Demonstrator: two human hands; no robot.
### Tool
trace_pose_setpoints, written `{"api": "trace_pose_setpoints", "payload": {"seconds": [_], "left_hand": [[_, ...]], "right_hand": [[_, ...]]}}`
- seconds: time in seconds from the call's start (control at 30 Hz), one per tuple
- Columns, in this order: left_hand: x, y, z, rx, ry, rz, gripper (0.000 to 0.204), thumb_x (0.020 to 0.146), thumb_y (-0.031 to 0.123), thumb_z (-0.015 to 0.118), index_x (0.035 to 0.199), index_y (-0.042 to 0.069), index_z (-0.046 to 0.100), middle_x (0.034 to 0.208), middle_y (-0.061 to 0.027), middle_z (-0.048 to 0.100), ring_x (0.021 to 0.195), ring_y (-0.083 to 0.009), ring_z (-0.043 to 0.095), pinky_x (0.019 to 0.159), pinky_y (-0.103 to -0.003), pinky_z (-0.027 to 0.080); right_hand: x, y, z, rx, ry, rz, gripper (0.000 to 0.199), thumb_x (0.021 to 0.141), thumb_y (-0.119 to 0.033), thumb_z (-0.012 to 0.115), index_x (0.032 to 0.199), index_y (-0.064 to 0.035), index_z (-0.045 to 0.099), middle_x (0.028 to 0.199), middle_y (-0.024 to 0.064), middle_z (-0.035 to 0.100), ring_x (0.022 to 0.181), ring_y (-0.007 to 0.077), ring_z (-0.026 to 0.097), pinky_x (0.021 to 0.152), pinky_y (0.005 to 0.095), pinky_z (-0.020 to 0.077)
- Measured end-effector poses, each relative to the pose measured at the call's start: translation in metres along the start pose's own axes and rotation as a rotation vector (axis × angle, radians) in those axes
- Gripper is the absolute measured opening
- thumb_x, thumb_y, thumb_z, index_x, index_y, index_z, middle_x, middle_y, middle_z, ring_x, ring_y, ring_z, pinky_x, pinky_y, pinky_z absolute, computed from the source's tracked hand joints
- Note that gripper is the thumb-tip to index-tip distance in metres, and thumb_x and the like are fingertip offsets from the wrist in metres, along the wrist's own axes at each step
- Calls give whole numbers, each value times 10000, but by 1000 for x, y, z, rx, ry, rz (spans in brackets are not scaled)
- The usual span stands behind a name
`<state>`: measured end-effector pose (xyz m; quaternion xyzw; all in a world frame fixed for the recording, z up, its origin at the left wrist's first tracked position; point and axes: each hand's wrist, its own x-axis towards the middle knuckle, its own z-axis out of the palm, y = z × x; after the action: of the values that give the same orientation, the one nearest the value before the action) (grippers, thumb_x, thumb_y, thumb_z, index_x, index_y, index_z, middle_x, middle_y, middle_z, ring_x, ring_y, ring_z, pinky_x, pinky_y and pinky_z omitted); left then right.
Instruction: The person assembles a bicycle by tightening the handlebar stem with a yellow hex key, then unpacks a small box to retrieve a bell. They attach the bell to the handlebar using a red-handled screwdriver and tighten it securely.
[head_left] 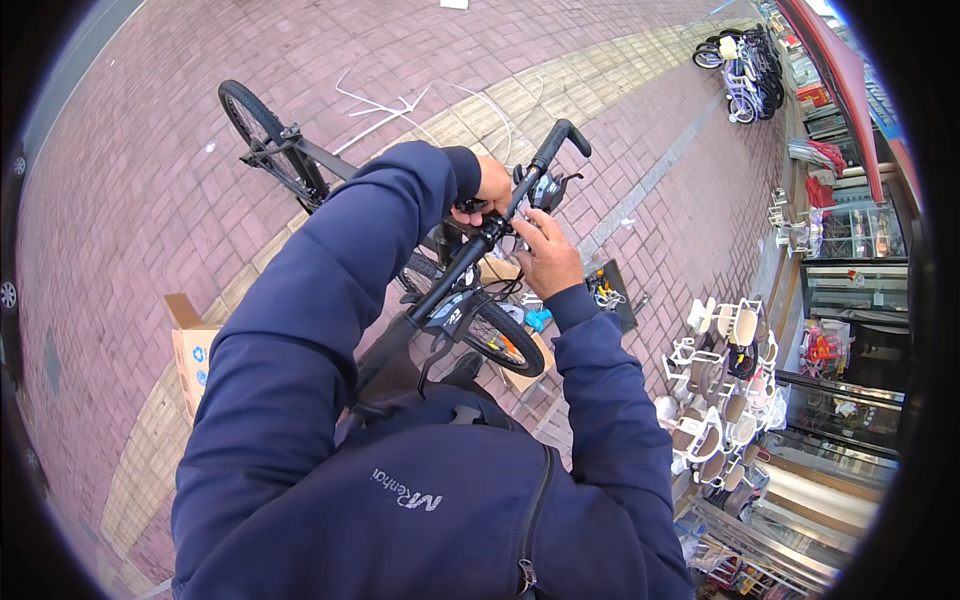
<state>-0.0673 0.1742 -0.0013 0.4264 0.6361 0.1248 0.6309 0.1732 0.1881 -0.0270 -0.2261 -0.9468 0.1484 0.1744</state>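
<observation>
A black bicycle handlebar [447, 283] runs diagonally in front of my body, its far grip [549, 147] pointing away. My left hand [490, 188] is at the stem, its fingers curled around a small dark object that I cannot make out. On the other side of the bar, my right hand [550, 255] has bent fingers with their tips against the bar, beside something pale and shiny. What they pinch, if anything, is too small to tell. A shifter and brake lever unit [455, 314] sits on the near half. Below is the front wheel [525, 350].
The bicycle's rear wheel [240, 105] is at the far left. White strips [395, 108] lie on the brick paving. A cardboard box [188, 350] stands at left, a tray of tools [610, 293] at right. Beyond are several child seats [710, 420], shop shelves and parked bicycles [745, 75].
</observation>
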Motion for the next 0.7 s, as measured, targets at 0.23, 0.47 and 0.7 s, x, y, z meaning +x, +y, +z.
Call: {"api": "trace_pose_setpoints", "payload": {"seconds": [0.23, 0.47, 0.7], "left_hand": [[40, -1, -16, 198, -188, -39, 345, 908, 374, 731, 991, 40, 719, 836, -69, 685, 735, -178, 656, 590, -358, 546], [61, -8, -21, 219, -303, -40, 347, 875, 381, 756, 1055, 91, 695, 901, -35, 684, 808, -168, 626, 614, -382, 525], [49, -3, -17, 194, -241, -37, 311, 856, 370, 776, 983, 92, 718, 858, -26, 671, 782, -167, 618, 580, -374, 498]], "right_hand": [[-1, 0, 2, -43, 19, -36, 470, 759, -71, 734, 1210, -179, 661, 1303, 68, 604, 1020, 304, 693, 782, 425, 592], [0, -1, 5, -11, -15, 8, 491, 750, -68, 756, 1219, -154, 637, 1301, 91, 606, 1055, 325, 676, 826, 423, 577], [5, -8, -6, 142, -20, 44, 538, 751, -110, 813, 1253, -77, 621, 1235, 151, 638, 966, 326, 674, 807, 390, 560]]}}
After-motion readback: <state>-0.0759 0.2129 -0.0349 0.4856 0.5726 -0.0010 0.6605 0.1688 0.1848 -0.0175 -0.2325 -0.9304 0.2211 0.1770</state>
